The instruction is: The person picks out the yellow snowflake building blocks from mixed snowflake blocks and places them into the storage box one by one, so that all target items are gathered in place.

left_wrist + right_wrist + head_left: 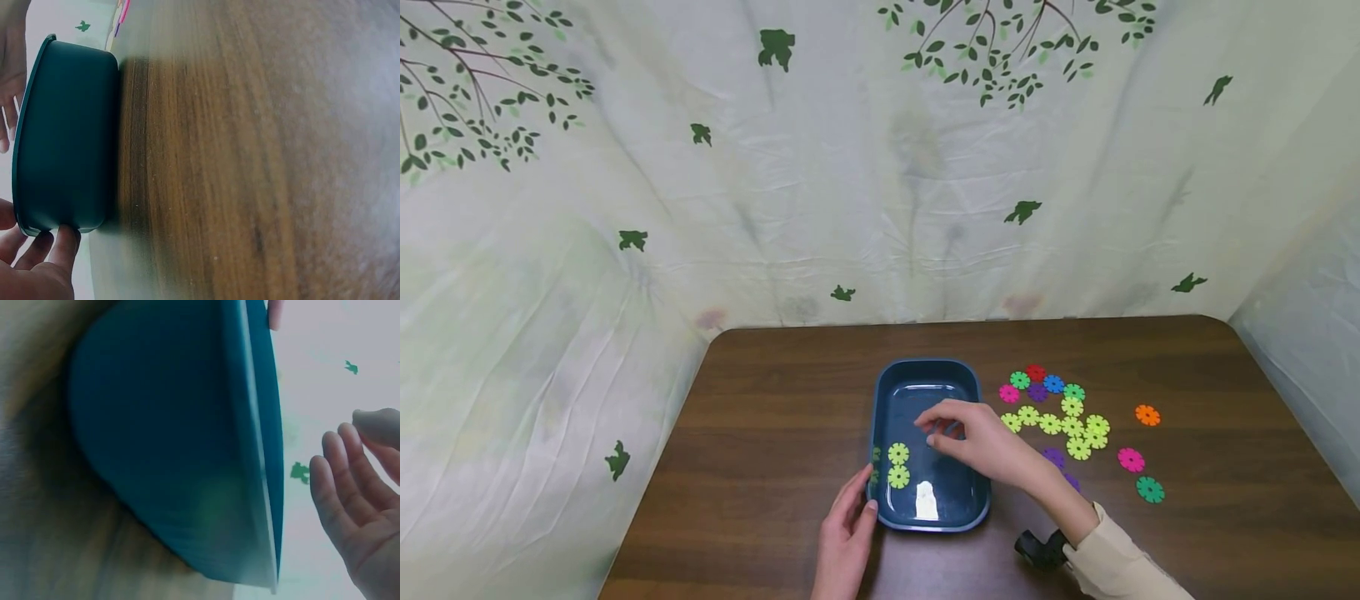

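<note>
Head view: blue tray (929, 468), long axis running front-to-back; left fingers (851, 491) grip its side, right fingers (946, 410) released above it.

Curtained-off tabletop booth, looks like an improvised recording corner; home, office or lab beyond it, can't tell. Evidence: pale fabric backdrop (850, 167) hangs right behind the far table edge, wrinkled, with soft folds. Similar cloth on both sides: left side panel (512, 350), right side panel (1311, 333), so the table is enclosed at left, far and right. Print is decorative, curtain-type: leafy branches (467, 83) far left, more toward far right, plus scattered dark-green bird-like motifs (777, 48). Single brown wood-grain table (760, 433), rounded far corners. Black wrist-worn camera (1041, 550) at near right fits a recording setup. Both wrist views repeat the pale cloth and green motifs.
</note>
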### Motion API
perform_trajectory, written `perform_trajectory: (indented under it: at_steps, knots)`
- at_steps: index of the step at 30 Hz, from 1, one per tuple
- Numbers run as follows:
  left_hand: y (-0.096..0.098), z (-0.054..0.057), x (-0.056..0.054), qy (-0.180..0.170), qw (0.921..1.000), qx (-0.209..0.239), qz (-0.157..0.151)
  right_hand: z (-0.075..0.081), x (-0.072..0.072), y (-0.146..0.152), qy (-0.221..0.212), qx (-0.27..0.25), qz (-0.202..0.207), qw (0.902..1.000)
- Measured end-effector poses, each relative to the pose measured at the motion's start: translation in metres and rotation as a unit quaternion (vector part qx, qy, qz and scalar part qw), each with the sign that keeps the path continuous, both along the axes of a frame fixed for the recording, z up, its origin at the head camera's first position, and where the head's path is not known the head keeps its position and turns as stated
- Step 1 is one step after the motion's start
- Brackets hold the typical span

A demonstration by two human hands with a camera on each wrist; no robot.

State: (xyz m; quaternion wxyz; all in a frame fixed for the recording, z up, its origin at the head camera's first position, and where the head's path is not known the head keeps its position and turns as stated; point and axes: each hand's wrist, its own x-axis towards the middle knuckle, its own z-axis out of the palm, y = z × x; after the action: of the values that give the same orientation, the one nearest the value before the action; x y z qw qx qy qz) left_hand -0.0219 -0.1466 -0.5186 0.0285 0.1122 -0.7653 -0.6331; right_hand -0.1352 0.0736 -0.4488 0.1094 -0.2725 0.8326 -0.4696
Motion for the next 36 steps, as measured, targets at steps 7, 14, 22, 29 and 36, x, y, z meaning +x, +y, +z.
perform_trajectory:
  at_steps: [7, 14, 22, 29, 36]
  knots:
    - [-0.001, -0.003, 0.0, 0.012, 0.9999, 0.002, -0.001, -0.007, 0.01, 0.012, -0.001, -0.02, -0.033, 0.9992]
    - [0.0, -0.002, 0.0, 0.009, 1.0, 0.001, 0.001, -0.015, 0.02, 0.023, 0.006, -0.029, -0.057, 0.9979]
    - [0.0, -0.003, 0.0, 0.014, 0.9999, 0.006, 0.001, -0.018, 0.028, 0.039, -0.007, -0.027, -0.092, 0.9954]
    - [0.0, -0.004, 0.001, 0.021, 0.9997, 0.009, -0.001, -0.026, 0.034, 0.06, -0.049, -0.019, -0.136, 0.9893]
    - [-0.001, -0.005, 0.001, 0.03, 0.9995, 0.006, -0.005, -0.035, 0.039, 0.085, -0.038, -0.013, -0.152, 0.9876]
